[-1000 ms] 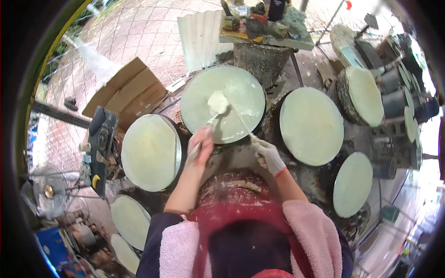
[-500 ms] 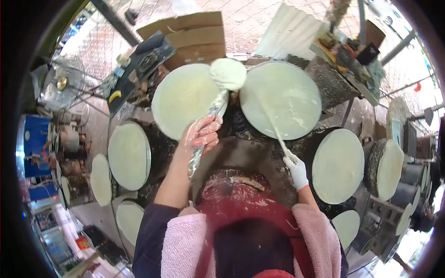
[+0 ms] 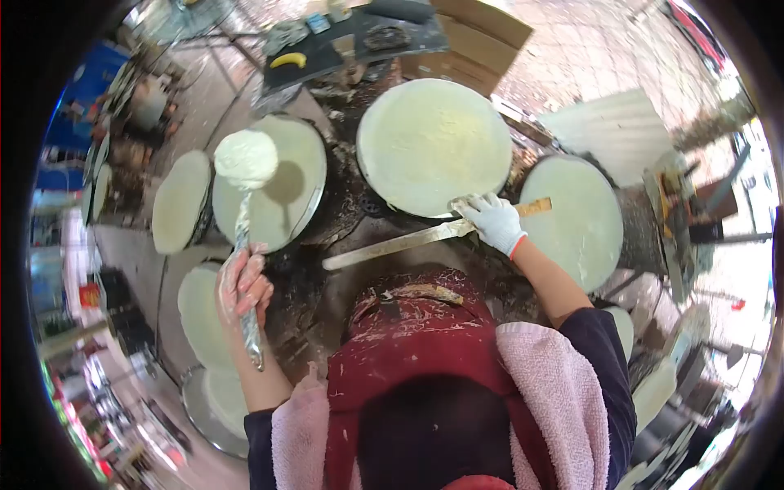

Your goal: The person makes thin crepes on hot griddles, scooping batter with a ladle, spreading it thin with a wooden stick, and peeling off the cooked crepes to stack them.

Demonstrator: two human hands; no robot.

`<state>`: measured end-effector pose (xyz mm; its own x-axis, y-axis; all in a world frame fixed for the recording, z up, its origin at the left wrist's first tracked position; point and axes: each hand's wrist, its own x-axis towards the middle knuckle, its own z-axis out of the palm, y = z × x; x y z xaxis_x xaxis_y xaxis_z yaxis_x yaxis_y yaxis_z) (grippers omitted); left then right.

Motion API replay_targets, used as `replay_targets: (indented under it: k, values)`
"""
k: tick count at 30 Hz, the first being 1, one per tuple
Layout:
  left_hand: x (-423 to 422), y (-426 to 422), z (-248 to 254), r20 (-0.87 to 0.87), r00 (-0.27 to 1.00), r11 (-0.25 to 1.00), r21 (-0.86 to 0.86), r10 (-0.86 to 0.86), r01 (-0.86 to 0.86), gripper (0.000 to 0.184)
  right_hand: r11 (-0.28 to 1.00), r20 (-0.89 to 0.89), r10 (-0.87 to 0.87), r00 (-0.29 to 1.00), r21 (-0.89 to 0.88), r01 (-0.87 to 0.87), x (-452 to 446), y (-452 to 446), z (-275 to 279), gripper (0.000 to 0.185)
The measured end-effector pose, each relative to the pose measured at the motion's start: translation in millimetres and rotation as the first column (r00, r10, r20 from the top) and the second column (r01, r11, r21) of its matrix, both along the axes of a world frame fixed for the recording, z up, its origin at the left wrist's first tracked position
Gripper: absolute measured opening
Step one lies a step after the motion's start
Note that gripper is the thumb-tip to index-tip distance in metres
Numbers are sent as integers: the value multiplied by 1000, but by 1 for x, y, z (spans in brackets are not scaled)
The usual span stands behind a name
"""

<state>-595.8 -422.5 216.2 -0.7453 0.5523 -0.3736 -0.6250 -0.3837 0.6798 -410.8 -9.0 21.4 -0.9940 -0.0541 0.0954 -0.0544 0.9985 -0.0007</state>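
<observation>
My left hand (image 3: 244,282), smeared with pale batter, is closed around the handle of a ladle (image 3: 242,220). White batter (image 3: 247,159) fills the ladle's bowl, which hangs above the left round griddle (image 3: 314,200). A white glove covers my right hand (image 3: 494,222), closed on a long flat wooden spreading stick (image 3: 400,243) lying crosswise in front of me. The gloved fingertips are at the lower right rim of the middle griddle, where a large thin pale pancake (image 3: 435,147) lies. Whether they touch its edge I cannot tell.
Another coated griddle (image 3: 572,220) stands right of the middle one. More pale rounds (image 3: 181,202) sit along the left. Behind are a dark board with a banana (image 3: 288,60), a cardboard box (image 3: 469,41) and a corrugated sheet (image 3: 608,135).
My view has turned left. The ladle has moved left, over the left griddle. My right hand has come to the middle griddle's rim, and the stick has swung from pointing forward to lying crosswise.
</observation>
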Motion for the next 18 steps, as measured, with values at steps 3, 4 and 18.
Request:
replay_targets:
  k: [3, 4, 18]
  values:
    - [30, -45, -3, 84, 986, 964, 217, 142, -157, 37, 978, 83, 207, 975, -7, -207, -40, 20, -11, 61]
    - [43, -56, -4, 138, 972, 927, 300, 190, -223, 37, 967, 41, 254, 966, -6, -254, -47, 24, -9, 55]
    - [203, -181, -19, 304, 720, 522, 523, 624, -673, 29, 840, -135, 320, 938, -417, -347, -325, 87, 203, 24]
